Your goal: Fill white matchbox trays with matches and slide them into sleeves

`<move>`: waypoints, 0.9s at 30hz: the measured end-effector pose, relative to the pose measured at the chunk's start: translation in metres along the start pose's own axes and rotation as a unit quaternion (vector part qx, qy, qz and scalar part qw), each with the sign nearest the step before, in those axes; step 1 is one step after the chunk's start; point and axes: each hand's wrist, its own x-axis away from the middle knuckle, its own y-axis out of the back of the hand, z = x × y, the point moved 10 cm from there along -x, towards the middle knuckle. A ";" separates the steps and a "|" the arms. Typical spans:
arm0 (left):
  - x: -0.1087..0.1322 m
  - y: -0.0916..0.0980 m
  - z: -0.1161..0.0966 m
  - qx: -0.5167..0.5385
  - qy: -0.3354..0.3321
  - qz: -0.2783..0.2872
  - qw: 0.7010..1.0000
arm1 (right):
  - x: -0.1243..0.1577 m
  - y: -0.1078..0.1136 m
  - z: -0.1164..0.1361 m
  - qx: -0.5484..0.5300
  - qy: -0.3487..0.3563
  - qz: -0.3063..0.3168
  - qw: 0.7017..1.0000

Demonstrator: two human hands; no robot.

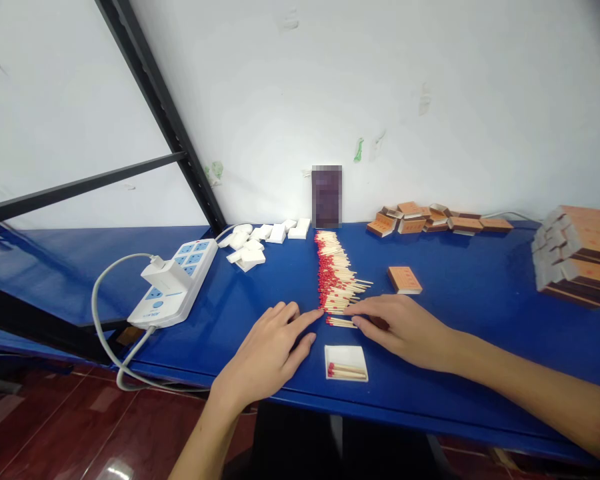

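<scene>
A long heap of red-headed matches point(336, 267) runs across the blue tabletop, heads to the left. My left hand point(267, 347) rests on the table left of its near end, index finger stretched to the match heads and thumb apart. On the other side, my right hand point(405, 327) has its index fingertip at the near matchsticks and its thumb at the tail ends of a small separate row of matches point(341, 322). Its thumb and index finger are apart; the other fingers are partly hidden. Nearer me lies a white matchbox tray point(346, 353) holding several matches.
An orange matchbox sleeve point(405, 280) lies beyond my right hand. More sleeves point(413, 219) and white trays point(277, 233) lie near the wall. Stacked matchboxes point(580, 253) stand far right. A power strip point(180, 303) with a cable and a black frame point(170, 127) are left.
</scene>
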 end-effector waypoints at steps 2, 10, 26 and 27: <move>0.000 0.000 0.001 -0.001 0.004 -0.002 1.000 | 0.000 0.001 0.001 -0.005 0.002 0.000 1.000; 0.001 0.001 0.000 -0.007 -0.003 -0.009 1.000 | 0.000 0.004 0.003 -0.026 0.007 -0.009 1.000; 0.000 0.003 0.001 -0.002 -0.001 -0.022 1.000 | 0.001 0.001 0.001 -0.001 0.004 -0.006 1.000; 0.000 0.003 0.001 -0.001 -0.001 -0.022 1.000 | 0.001 0.002 0.000 -0.002 -0.002 -0.011 1.000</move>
